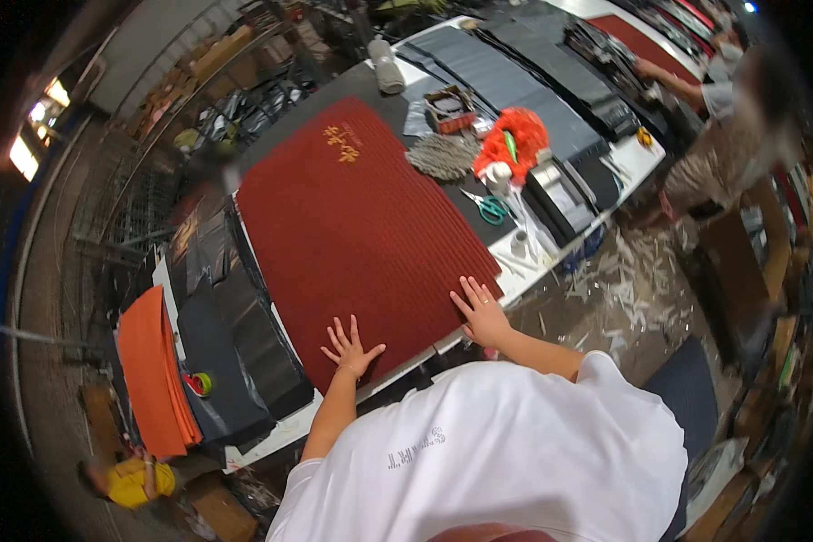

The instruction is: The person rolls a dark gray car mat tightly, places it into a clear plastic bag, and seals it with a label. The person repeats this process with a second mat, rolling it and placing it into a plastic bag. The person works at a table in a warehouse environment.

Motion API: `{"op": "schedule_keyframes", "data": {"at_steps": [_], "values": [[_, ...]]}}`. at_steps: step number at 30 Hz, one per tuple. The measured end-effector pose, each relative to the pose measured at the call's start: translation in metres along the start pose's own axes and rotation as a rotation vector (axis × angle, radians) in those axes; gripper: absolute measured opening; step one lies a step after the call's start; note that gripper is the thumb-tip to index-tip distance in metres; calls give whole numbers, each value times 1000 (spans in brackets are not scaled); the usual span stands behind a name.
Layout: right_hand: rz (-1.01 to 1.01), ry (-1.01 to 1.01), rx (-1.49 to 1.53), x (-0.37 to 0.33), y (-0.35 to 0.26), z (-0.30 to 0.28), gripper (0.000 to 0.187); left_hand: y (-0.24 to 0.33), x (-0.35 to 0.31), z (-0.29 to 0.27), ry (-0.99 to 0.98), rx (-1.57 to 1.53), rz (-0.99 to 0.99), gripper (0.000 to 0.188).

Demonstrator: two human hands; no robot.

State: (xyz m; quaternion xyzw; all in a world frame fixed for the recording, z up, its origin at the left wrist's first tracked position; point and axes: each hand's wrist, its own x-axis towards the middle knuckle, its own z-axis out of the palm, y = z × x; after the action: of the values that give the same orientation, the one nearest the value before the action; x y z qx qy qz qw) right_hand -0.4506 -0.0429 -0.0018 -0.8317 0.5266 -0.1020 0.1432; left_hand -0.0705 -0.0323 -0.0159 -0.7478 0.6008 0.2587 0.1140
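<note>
A large dark red ribbed mat (pixel 361 235) with gold lettering near its far edge lies flat on the long table. My left hand (pixel 352 350) rests on the mat's near edge, left of its middle, fingers spread. Farther right, my right hand (pixel 481 312) lies on the near right corner, its fingers also apart. Neither hand grips anything. Beyond the right hand are teal-handled scissors (pixel 491 210), a grey fluffy bundle (pixel 444 155) and a bright red-orange bag (pixel 515 140) with a green tool on it.
To the left lie dark sheets (pixel 221 352), a tape roll (pixel 200 384) and a stack of orange sheets (pixel 154 370). A black box (pixel 560 200) stands at the table's right edge. One person (pixel 732 135) works at far right; another in yellow (pixel 134 481) is lower left. Scraps (pixel 641 280) litter the floor.
</note>
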Motion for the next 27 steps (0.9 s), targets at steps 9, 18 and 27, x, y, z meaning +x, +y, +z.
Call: {"op": "schedule_keyframes", "data": {"at_steps": [9, 18, 27], "values": [[362, 136, 264, -54, -1, 12, 51, -10, 14, 14, 145, 56, 69, 122], [1212, 163, 410, -283, -97, 74, 34, -6, 3, 49, 563, 214, 184, 92], [1639, -77, 564, -496, -241, 220, 42, -14, 33, 75, 898, 234, 192, 91]]}}
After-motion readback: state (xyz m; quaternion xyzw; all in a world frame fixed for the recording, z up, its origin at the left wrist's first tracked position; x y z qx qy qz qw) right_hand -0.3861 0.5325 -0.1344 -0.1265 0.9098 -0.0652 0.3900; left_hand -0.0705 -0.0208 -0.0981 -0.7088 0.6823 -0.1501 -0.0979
